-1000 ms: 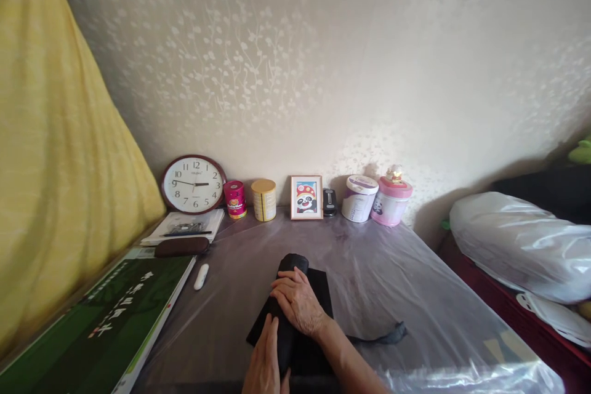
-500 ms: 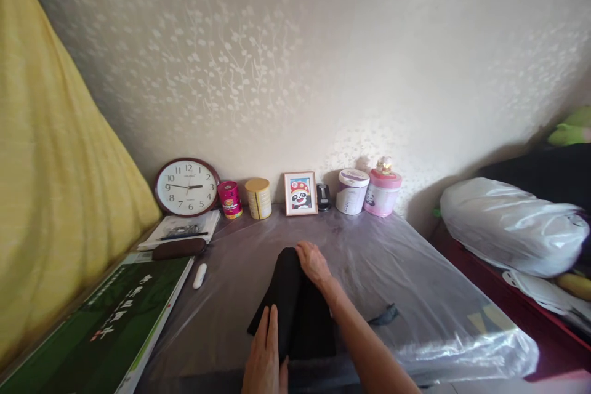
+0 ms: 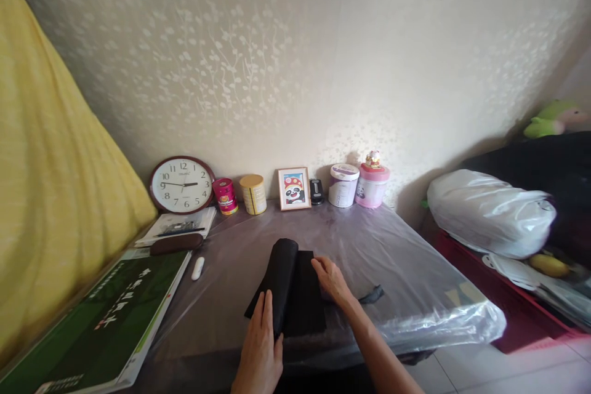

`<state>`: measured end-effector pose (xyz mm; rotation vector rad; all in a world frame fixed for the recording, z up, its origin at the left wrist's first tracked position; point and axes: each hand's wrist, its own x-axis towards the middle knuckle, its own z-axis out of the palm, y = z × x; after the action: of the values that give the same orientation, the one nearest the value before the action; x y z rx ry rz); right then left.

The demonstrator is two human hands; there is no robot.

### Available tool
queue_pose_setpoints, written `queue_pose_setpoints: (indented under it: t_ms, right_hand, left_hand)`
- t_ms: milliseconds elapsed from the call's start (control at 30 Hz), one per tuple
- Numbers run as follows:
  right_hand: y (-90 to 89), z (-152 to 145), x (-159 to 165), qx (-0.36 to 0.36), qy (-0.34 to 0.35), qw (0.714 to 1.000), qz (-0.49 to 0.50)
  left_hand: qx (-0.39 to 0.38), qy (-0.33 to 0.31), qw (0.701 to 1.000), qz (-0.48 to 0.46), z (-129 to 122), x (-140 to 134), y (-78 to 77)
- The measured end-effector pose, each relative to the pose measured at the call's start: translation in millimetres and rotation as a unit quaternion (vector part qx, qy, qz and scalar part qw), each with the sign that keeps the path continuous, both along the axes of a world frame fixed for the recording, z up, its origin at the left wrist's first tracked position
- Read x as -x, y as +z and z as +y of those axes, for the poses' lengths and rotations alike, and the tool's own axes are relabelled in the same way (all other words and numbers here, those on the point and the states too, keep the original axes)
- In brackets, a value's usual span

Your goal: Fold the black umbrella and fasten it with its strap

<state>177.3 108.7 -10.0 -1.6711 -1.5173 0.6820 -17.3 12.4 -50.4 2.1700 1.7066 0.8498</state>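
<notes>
My left grip [image 3: 259, 340]: grasping the near portion of the black bundle [image 3: 281, 274]; my fingers lie along its left side, my thumb down at its near end;
My right grip [image 3: 331, 278]: fingertips at the right edge of the bundle's flat part [image 3: 305, 295]; I cannot tell whether they pinch that edge or only touch it;
Black bundle: on the surface [image 3: 221, 314], right in front of me; a thick roll slants away on the left, the flat part spreads out to its right, and a small corner shows at the roll's left;
Dark strap [image 3: 372, 295]: lying on the surface, just right of my right forearm;
Surface cover: a clear, wrinkled plastic sheet, shining brightest along the near right edge;
Left side: a large green book [image 3: 104, 326]; a small white object [image 3: 197, 268] just beside it; a brown case [image 3: 176, 244] at its far end; papers [image 3: 206, 217] beyond;
Back row: a round clock [image 3: 182, 184], a pink tin [image 3: 225, 196], a yellow tin [image 3: 253, 195], a framed panda picture [image 3: 294, 189] and two tubs [image 3: 343, 188], all near the wall [image 3: 295, 74].
</notes>
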Motion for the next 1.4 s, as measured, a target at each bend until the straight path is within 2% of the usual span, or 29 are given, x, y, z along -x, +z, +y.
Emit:
queue_pose_setpoints:
  t_ms: [200, 367, 533, 700, 833, 933, 1100, 1267, 1400]
  right_hand:
    - [6.2, -9, 17, 0.048, 0.012, 0.999, 0.019]
    - [13.3, -6, 38, 0.032, 0.039, 0.998, 0.047]
    - [18.2, 2, 65, 0.029, 0.031, 0.996, 0.078]
    - [16.1, 3, 86, 0.013, 0.041, 0.998, 0.05]
    - [19.5, -4, 97, 0.002, 0.057, 0.998, -0.03]
    - [24.6, -9, 102, -0.002, 0.064, 0.994, -0.09]
    - [29.0, -16, 105, -0.011, 0.097, 0.989, -0.112]
    - [26.8, -21, 102, -0.022, 0.16, 0.983, -0.082]
    - [25.4, -26, 93, -0.071, 0.22, 0.973, -0.022]
  left_hand:
    - [0.001, 0.001, 1.0, -0.005, 1, 0, -0.7]
    - [0.011, 0.002, 1.0, -0.004, 3, 2, -3.2]
    - [0.027, 0.014, 0.999, 0.008, 3, 2, -0.7]
    - [0.009, 0.01, 1.0, -0.005, 3, 4, -7.9]
    - [-0.016, -0.001, 1.0, -0.005, 4, 8, -11.8]
    - [-0.006, -0.003, 1.0, -0.019, 3, 9, -3.3]
    - [0.026, -0.008, 0.999, -0.046, -1, 8, 13.2]
    - [0.01, -0.022, 0.999, -0.037, 0, 11, 8.1]
    - [0.023, -0.01, 0.999, -0.038, 1, 13, -0.9]
